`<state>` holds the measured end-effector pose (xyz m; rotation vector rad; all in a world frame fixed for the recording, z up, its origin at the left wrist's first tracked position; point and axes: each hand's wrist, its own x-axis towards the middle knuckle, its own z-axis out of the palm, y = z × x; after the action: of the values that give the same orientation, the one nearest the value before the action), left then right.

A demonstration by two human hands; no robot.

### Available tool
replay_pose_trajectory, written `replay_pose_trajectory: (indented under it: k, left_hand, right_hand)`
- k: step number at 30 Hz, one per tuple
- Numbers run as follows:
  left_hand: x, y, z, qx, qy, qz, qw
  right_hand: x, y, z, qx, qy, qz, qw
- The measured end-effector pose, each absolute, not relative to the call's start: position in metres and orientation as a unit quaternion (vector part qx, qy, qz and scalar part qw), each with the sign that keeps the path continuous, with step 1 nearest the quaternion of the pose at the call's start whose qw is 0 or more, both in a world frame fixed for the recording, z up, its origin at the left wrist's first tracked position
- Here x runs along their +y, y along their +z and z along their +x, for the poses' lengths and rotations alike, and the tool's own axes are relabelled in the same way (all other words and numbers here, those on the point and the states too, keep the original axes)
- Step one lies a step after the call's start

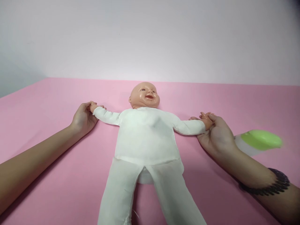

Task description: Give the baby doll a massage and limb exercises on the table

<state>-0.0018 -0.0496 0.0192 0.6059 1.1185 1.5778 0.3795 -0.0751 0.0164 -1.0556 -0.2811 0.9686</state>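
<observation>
One plastic baby doll in a white cloth suit (146, 137) lies on its back at the centre of the pink sheet (47, 103), head toward twelve o'clock, arms spread flat, seemingly to keep it steady. The left hand (83, 118) closes around the doll's hand at nine o'clock; the right hand (217, 134) closes around the other at three. One white bottle with a green cap (259, 142) lies just beyond the right wrist, which wears one dark beaded bracelet (272, 186).

doll's head (144, 94) is shiny plastic, its white suit (146, 137) matt cloth, pink sheet (47, 103) smooth; bottle cap (261, 139) at 3 o'clock glossy plastic
</observation>
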Motion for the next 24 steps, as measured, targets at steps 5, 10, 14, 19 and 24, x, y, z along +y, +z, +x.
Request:
replay_pose_trajectory:
  k: [5,10,14,19,24]
  left_hand:
    - [-0.0512,0.0212,0.0002,0.464,0.665,0.251,0.529]
    - [-0.0523,0.0212,-0.0008,0.462,0.661,0.262,0.53]
    - [-0.0517,0.0208,-0.0034,0.472,0.65,0.27,0.531]
    - [-0.0514,0.0201,-0.0014,0.483,0.655,0.275,0.512]
    - [-0.0507,0.019,0.0004,0.493,0.654,0.278,0.501]
  right_hand:
    - [-0.0759,0.0163,0.3792,-0.13,0.448,-0.486,0.739]
    - [-0.0755,0.0182,0.3789,-0.127,0.444,-0.49,0.74]
    - [-0.0748,0.0178,0.3787,-0.125,0.448,-0.489,0.738]
    - [-0.075,0.0177,0.3786,-0.129,0.446,-0.49,0.737]
    - [-0.0756,0.0183,0.3787,-0.13,0.444,-0.493,0.737]
